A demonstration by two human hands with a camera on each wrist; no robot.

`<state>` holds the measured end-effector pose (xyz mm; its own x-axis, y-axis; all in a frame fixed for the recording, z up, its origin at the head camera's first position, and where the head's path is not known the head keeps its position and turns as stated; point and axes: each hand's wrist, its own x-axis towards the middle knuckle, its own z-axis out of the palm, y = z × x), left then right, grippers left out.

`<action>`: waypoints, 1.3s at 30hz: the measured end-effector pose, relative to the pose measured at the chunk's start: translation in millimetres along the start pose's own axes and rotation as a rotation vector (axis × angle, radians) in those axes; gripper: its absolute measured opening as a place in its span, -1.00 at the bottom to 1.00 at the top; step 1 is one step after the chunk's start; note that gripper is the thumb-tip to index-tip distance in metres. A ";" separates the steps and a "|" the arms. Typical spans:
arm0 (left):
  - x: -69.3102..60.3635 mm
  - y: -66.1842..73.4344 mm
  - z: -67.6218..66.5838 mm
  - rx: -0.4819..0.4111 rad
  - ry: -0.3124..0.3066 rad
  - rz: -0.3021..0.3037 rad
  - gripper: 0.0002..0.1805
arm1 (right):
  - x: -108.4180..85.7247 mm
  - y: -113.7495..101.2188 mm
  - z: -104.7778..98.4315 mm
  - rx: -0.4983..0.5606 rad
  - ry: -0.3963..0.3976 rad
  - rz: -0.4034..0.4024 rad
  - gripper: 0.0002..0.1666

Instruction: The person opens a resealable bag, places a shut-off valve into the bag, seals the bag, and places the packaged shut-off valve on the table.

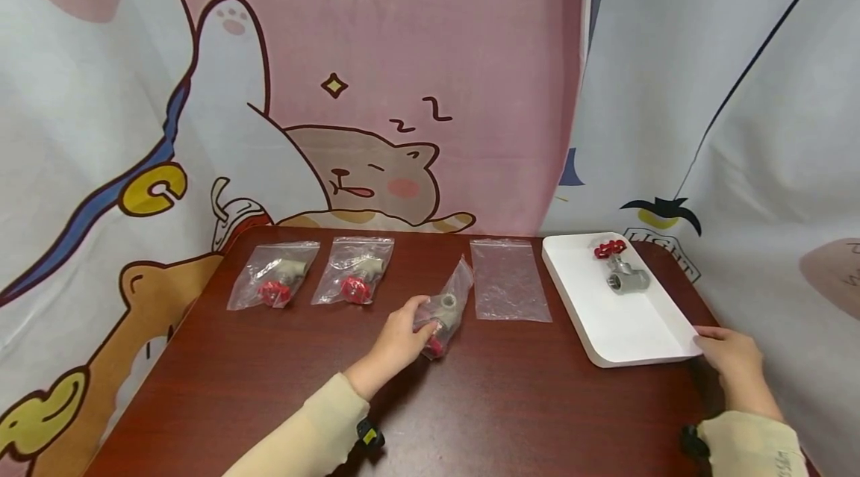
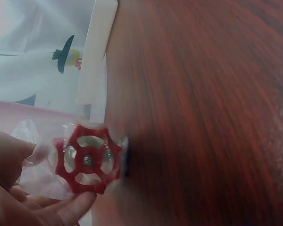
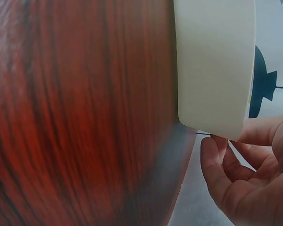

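Observation:
My left hand (image 1: 396,344) grips a bagged valve (image 1: 445,313), a grey body with a red handwheel inside a clear zip bag, just left of an unfilled clear zip bag (image 1: 512,281). In the left wrist view the red handwheel (image 2: 88,157) faces the camera through the plastic, with fingers at its left and lower side. At the right, my right hand (image 1: 734,361) pinches the near right corner of a white tray (image 1: 638,335). Another valve (image 1: 628,277) with a red handwheel lies inside that tray. The right wrist view shows thumb and fingers at the tray's edge (image 3: 214,70).
Two more bagged valves lie at the back left of the brown table (image 1: 269,395): one bagged valve (image 1: 277,277) farther left, the other bagged valve (image 1: 357,272) nearer the middle. Behind the table hangs a cartoon-printed curtain (image 1: 470,74).

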<state>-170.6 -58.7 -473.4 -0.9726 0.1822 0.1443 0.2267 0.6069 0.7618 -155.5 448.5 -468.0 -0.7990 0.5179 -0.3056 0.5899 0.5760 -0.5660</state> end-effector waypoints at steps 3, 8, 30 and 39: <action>4.3 -5.8 2.6 -0.065 0.030 0.021 -0.60 | -0.2 -1.3 0.7 0.003 0.008 0.000 -0.39; 14.5 -20.4 9.0 -0.375 -0.012 -0.071 -0.63 | -1.1 -4.4 1.4 0.014 0.011 0.003 -0.40; 68.7 -51.1 16.5 -0.850 -0.069 -0.289 -0.50 | -2.6 -2.9 4.9 -0.014 0.041 -0.019 -0.43; 77.1 -41.8 19.8 -0.725 0.022 -0.408 -0.56 | -3.1 -0.9 3.0 -0.027 0.044 -0.035 -0.43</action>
<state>-254.1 -54.7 -506.6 -0.9738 0.0360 -0.2246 -0.2257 -0.0281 0.9738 -153.9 444.5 -468.8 -0.8136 0.5243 -0.2513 0.5649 0.6109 -0.5546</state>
